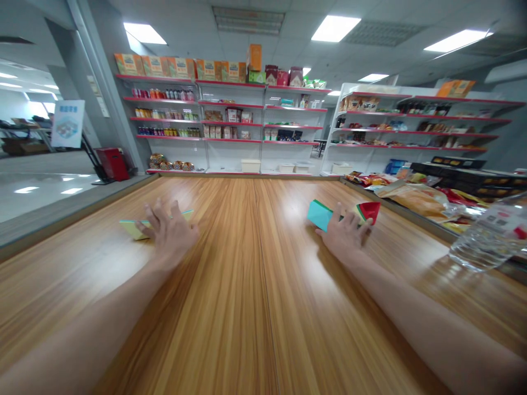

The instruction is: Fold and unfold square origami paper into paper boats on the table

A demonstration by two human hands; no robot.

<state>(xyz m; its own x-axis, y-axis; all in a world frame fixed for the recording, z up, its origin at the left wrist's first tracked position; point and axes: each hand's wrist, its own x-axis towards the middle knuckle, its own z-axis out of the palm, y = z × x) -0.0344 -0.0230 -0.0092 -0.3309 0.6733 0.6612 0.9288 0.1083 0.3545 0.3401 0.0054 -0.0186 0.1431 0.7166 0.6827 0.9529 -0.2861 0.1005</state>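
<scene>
Fingers are spread on both hands, closed around nothing. Left hand [171,230] reaches over a folded yellow piece [135,230] with a blue edge, on the left half of the wooden table [230,307]; right hand [346,233] partly hides a folded blue-and-red piece [319,215] on the right half. Whether the fingers touch either piece, I cannot tell. Right of the right hand, well apart from it, a clear plastic bottle [494,236] blocks part of the snack packets [415,197], near dark boxes [461,175]. Stocked shelves [230,112] stand beyond the far edge; a sign [68,123] and red case [113,163] stand left.
</scene>
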